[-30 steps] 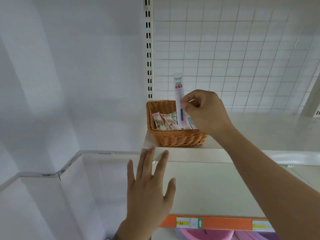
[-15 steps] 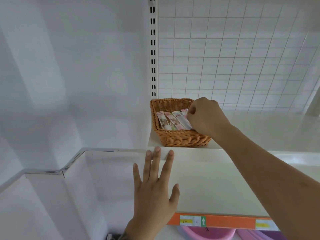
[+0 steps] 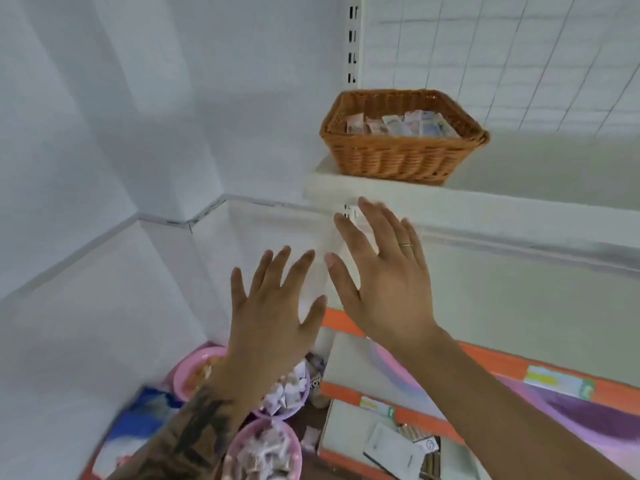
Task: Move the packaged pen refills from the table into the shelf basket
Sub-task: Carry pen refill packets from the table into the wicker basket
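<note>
Both hands are up in front of the shelves with nothing in them. The left hand (image 3: 273, 317) has its fingers spread and straight, back of the hand toward the camera, tattoo on the forearm. The right hand (image 3: 384, 275) is just beside it and a bit higher, also flat and spread, with a ring (image 3: 406, 244) on one finger. Its fingertips sit in front of the front edge of the white shelf (image 3: 519, 216), though whether they actually touch it I can't tell since the frame is pretty blurry.

The wicker basket (image 3: 398, 161) sits on that shelf at its left end, right by the slotted upright (image 3: 352, 46) and the wire grid back panel (image 3: 519, 64). The packaged pen refills (image 3: 398, 124) are inside it, lying in a row across the bottom, only their top ends showing over the rim. Neither hand is near them.

Lower down there are pink bowls (image 3: 263, 455) holding small wrapped items, an orange shelf edge strip (image 3: 554, 379) with price labels, and a white packet (image 3: 391, 452) lying on a lower level.
</note>
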The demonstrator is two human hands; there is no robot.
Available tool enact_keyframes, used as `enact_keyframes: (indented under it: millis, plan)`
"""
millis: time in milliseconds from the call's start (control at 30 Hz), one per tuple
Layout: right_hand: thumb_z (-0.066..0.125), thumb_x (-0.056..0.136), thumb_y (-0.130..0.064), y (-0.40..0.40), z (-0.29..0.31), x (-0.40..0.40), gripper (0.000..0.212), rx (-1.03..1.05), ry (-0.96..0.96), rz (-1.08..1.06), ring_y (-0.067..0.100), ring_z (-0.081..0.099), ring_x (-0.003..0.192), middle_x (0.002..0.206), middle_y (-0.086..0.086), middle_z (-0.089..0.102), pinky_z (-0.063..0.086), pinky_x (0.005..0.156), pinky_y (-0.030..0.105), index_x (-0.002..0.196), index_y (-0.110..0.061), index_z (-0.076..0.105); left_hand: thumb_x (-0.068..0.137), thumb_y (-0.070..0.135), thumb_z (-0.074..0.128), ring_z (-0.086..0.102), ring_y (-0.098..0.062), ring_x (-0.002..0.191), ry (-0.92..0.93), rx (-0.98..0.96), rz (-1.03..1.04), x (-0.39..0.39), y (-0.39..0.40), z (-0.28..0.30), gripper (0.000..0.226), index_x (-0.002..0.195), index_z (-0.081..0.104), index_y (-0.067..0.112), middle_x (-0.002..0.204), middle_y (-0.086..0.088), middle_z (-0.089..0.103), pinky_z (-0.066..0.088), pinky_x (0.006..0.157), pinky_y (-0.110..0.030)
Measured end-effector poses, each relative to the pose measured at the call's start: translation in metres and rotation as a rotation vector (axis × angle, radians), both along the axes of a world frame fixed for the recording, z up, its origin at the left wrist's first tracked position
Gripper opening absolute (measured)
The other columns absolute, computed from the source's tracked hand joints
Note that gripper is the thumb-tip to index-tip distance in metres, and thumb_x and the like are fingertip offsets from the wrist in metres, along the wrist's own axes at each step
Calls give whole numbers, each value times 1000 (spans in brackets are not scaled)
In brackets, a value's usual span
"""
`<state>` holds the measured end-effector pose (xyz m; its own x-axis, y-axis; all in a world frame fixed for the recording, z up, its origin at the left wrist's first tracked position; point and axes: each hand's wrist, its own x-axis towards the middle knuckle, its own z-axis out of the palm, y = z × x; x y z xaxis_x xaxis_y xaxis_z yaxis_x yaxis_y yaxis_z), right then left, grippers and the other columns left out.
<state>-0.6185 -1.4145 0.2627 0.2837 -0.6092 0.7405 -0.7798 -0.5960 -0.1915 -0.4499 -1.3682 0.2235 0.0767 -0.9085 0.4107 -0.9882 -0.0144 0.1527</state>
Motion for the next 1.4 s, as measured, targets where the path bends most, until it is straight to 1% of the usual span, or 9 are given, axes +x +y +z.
enact_keyframes:
  millis: [167,300,400,667,867,1033,1133,1267,1400]
  plan:
    - [44,107,-47,37,-79,34,47,266,92,205,38,52,136,154,13,50,44,109,56,142,-19,59,95,67,30,33,-29,153,1,241,280,29,86,-40,66,154,39,39,165,-1,36,20,121,-66]
    - [45,105,-47,81,-123,65,45,393,204,384,38,60,126,150,14,54,53,101,51,136,-20,62,96,68,29,31,-32,152,37,392,485,42,159,-72,58,147,33,42,165,-5,34,20,119,-69]
    - [42,104,-52,121,-144,86,45,482,313,503,34,61,125,149,9,54,53,97,48,135,-24,61,93,71,21,27,-33,154,98,443,650,41,222,-87,60,146,29,44,168,-5,29,19,119,-69]
    - [33,103,-60,244,-162,132,57,567,546,824,32,56,133,152,7,52,47,105,48,140,-26,59,94,79,18,18,-25,157,284,407,1023,37,374,-103,70,153,33,44,168,4,26,13,123,-65]
    - [20,101,-63,348,-160,153,66,584,676,1013,26,46,143,160,2,41,44,112,49,151,-29,44,99,68,25,26,-25,154,411,346,1237,26,484,-114,59,152,36,44,166,1,31,22,121,-61]
    - [27,106,-59,464,-159,176,58,573,775,1110,23,40,146,164,1,35,39,117,45,154,-31,40,97,64,23,38,-27,147,420,289,1358,18,605,-115,59,148,43,40,158,1,42,27,118,-63]
    - [30,106,-59,537,-162,187,56,625,765,1195,18,39,147,162,-3,37,38,115,39,153,-32,43,100,62,22,36,-25,149,433,310,1417,18,679,-119,57,149,40,39,158,3,42,25,118,-62]
    - [33,102,-61,624,-170,204,56,672,790,1265,10,43,143,157,-9,44,37,113,30,150,-34,46,105,61,21,22,-24,155,507,311,1490,17,765,-129,54,155,29,40,165,3,31,15,123,-62]
    - [24,97,-68,697,-176,213,66,706,842,1335,13,50,136,150,-7,50,44,113,36,144,-30,52,106,53,27,20,-26,155,597,297,1549,10,834,-134,54,158,21,41,167,2,24,12,123,-65]
